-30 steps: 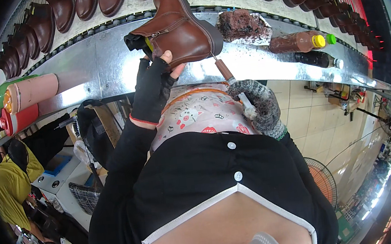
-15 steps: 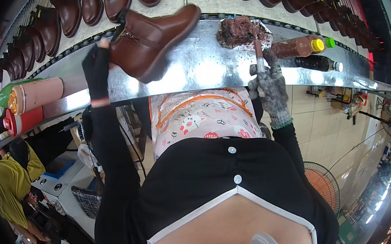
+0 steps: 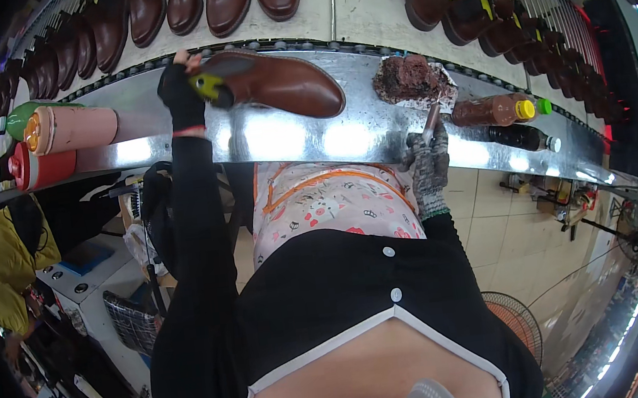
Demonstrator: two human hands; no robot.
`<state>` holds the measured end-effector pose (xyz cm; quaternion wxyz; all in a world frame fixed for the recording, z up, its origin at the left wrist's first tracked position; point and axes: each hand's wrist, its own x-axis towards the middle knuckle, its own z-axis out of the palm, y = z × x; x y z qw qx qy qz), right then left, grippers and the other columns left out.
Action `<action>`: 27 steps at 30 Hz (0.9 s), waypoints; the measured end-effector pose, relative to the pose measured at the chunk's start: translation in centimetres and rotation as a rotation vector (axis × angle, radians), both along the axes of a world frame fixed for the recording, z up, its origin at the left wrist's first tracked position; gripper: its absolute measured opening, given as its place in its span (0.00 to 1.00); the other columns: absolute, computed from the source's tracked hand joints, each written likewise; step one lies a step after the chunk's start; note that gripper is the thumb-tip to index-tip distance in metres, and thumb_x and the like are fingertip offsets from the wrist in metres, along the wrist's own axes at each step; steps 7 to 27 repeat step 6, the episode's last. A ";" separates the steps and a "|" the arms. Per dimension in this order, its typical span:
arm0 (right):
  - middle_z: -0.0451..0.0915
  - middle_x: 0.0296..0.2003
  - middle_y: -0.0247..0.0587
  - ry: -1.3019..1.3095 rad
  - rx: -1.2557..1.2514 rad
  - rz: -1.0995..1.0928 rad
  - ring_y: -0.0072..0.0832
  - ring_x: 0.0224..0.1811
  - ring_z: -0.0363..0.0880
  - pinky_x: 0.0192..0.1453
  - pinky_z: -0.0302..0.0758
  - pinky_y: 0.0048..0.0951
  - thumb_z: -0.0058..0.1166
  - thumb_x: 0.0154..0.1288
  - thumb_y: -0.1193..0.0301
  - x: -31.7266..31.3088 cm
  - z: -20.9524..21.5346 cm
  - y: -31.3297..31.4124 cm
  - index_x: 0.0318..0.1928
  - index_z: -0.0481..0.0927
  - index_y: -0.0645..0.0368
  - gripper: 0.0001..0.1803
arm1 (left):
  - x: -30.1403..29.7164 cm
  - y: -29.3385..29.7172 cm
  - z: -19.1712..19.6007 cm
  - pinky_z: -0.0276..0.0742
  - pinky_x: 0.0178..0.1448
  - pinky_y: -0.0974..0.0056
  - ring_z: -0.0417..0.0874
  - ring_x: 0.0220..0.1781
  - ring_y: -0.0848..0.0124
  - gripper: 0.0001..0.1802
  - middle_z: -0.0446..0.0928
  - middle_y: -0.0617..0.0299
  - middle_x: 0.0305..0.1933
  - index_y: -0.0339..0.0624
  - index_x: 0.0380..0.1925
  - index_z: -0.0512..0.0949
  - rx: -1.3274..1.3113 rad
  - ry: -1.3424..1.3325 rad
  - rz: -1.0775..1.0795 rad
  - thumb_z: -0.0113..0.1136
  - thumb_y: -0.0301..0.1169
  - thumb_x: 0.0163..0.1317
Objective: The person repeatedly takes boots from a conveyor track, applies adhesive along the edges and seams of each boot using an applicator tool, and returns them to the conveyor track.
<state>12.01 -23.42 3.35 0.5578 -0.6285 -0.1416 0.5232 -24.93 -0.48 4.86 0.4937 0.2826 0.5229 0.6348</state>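
A brown leather ankle boot (image 3: 288,86) is held by its upper end above the metal ledge, its toe pointing right. My left hand (image 3: 182,97), in a black fingerless glove, grips it beside a yellow-green patch at the boot's opening. My right hand (image 3: 429,160), in a grey knit glove, is closed around a slim brown-tipped brush-like tool (image 3: 431,119); its exact kind is hard to make out. The tool's tip is just below a crumbly dark-brown sponge-like lump (image 3: 409,79) that lies on crumpled foil.
Rows of brown boots (image 3: 228,2) stand on the conveyor (image 3: 359,24) beyond the metal ledge (image 3: 289,140). Pink (image 3: 74,127) and red (image 3: 43,166) bottles are at left; a brown-filled bottle (image 3: 485,111) and a dark bottle (image 3: 519,137) lie at right. A person in yellow (image 3: 11,262) is lower left.
My left hand has turned the boot from a side view to its top, toe now lower. My right hand has drawn back slightly from the lump with the tool.
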 end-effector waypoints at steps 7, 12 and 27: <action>0.77 0.31 0.36 0.222 -0.030 0.001 0.18 0.19 0.73 0.19 0.72 0.21 0.48 0.64 0.76 -0.5 -1.6 0.7 0.69 0.48 0.44 0.36 | -8.4 -5.9 -8.8 0.71 0.55 0.65 0.73 0.52 0.73 0.36 0.72 0.58 0.53 0.38 0.59 0.65 -0.188 0.578 0.062 0.66 0.40 0.52; 0.77 0.31 0.36 0.222 -0.030 0.001 0.18 0.19 0.73 0.19 0.72 0.21 0.48 0.64 0.76 -0.5 -1.6 0.7 0.69 0.48 0.44 0.36 | -8.4 -5.9 -8.8 0.71 0.55 0.65 0.73 0.52 0.73 0.36 0.72 0.58 0.53 0.38 0.59 0.65 -0.188 0.578 0.062 0.66 0.40 0.52; 0.77 0.31 0.36 0.222 -0.030 0.001 0.18 0.19 0.73 0.19 0.72 0.21 0.48 0.64 0.76 -0.5 -1.6 0.7 0.69 0.48 0.44 0.36 | -8.4 -5.9 -8.8 0.71 0.55 0.65 0.73 0.52 0.73 0.36 0.72 0.58 0.53 0.38 0.59 0.65 -0.188 0.578 0.062 0.66 0.40 0.52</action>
